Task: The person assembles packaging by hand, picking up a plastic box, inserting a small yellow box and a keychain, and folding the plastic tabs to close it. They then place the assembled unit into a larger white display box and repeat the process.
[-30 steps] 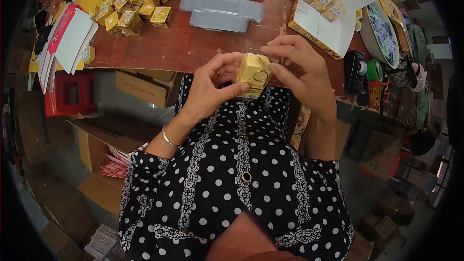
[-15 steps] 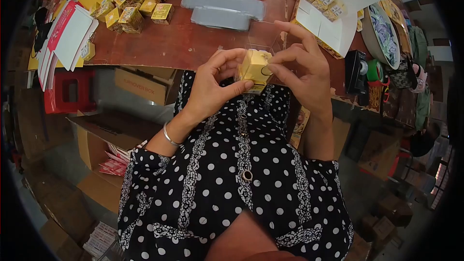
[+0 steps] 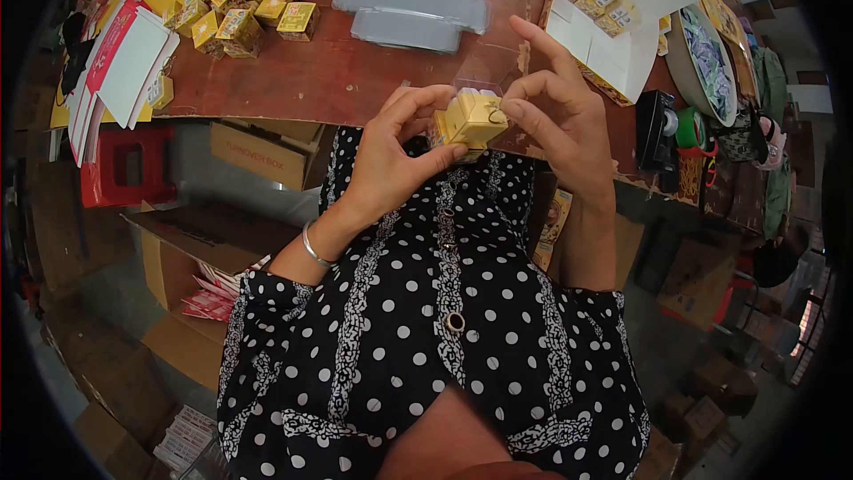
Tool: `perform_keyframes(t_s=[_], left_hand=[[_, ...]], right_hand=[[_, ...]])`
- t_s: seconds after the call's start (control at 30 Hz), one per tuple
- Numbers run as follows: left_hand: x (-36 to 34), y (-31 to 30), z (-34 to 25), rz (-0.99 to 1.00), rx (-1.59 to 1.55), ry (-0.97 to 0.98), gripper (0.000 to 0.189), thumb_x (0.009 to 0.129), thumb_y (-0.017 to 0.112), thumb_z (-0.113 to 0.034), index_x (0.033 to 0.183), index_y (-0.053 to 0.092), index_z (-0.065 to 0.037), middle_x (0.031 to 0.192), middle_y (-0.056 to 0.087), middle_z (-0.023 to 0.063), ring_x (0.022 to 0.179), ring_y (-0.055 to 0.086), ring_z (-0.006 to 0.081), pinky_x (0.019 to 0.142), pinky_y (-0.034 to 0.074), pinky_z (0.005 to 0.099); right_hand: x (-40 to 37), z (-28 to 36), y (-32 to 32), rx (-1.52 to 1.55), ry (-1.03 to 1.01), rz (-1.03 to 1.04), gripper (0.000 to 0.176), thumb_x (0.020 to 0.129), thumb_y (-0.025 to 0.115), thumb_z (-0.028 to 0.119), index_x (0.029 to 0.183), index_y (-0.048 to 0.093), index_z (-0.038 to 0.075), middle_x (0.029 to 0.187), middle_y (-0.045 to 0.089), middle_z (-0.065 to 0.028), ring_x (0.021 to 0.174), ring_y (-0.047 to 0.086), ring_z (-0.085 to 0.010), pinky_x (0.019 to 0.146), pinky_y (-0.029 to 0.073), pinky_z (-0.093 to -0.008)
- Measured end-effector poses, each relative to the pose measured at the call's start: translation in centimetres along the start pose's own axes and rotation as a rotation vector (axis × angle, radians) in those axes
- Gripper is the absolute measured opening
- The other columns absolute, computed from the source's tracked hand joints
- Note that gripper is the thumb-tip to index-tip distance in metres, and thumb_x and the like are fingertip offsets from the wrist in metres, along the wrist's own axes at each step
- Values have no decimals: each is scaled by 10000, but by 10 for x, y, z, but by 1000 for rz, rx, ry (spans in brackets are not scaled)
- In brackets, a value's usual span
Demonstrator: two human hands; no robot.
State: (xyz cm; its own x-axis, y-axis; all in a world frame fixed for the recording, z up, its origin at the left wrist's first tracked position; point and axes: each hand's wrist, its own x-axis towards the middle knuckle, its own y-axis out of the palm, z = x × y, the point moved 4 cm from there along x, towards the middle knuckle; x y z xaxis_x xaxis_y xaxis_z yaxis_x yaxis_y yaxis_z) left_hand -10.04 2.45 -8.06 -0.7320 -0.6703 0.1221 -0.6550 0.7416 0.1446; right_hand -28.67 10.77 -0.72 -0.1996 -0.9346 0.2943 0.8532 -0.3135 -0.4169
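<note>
My left hand wraps its thumb and fingers round a small yellow box, held just off the table's near edge. White pieces show at the box's top, and a clear plastic part sticks up behind it. On the box's right face is a thin dark loop. The thumb and index finger of my right hand pinch together beside that loop and appear to have hold of it. The other fingers of this hand are raised.
Several yellow boxes lie piled at the back left. Clear plastic trays rest in the middle of the red-brown table. At the right stand an open white carton, a tape dispenser and a bowl. Below is a red stool.
The yellow box has turned and tilted in my left hand, so its white pieces show more. My right hand has shifted slightly right, its thumb and index finger still pinched.
</note>
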Motion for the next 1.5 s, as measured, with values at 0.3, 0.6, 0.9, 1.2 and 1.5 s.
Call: perform_keyframes(t_s=[0.3, 0.6, 0.9, 1.2, 1.5], left_hand=[[0, -3, -4, -76, 168, 106, 586, 806, 825, -8, 1342, 590, -12, 1263, 579, 80, 1161, 639, 197, 1033, 526, 316], [-2, -2, 7, -96, 72, 19, 566, 816, 830, -15, 1330, 593, 5, 1252, 584, 74, 1162, 644, 188, 1025, 530, 315], [-1, -1, 13, -65, -4, -58, 576, 836, 821, -8, 1352, 570, 39, 1249, 570, 70, 1172, 658, 195, 1028, 533, 305], [0, -2, 10, -54, 26, -23, 579, 837, 813, -3, 1360, 566, 33, 1259, 563, 72, 1189, 637, 194, 1043, 521, 313], [3, -13, 5, -175, 322, 172, 596, 805, 827, -35, 1356, 601, -14, 1238, 611, 102, 1122, 640, 214, 966, 527, 318]], right_hand=[[4, -1, 2, 53, 61, 28, 97, 891, 744, 99, 880, 712, 7, 1536, 512, -153, 1419, 463, -271, 1116, 388, -377], [7, -10, 6, -164, -5, -31, 97, 893, 733, 76, 863, 703, -11, 1503, 550, -161, 1254, 553, -196, 1075, 406, -354], [12, -28, -1, 110, 157, 50, 162, 888, 770, 158, 880, 731, 2, 1431, 607, -129, 1281, 567, -223, 1054, 435, -344], [15, -19, 8, 29, 62, 89, 164, 919, 740, 127, 862, 702, -22, 1463, 569, -148, 1151, 590, -165, 948, 456, -310], [22, -15, 2, -2, -11, 127, 147, 949, 694, 89, 859, 679, -26, 1452, 573, -139, 1050, 601, -116, 874, 476, -290]])
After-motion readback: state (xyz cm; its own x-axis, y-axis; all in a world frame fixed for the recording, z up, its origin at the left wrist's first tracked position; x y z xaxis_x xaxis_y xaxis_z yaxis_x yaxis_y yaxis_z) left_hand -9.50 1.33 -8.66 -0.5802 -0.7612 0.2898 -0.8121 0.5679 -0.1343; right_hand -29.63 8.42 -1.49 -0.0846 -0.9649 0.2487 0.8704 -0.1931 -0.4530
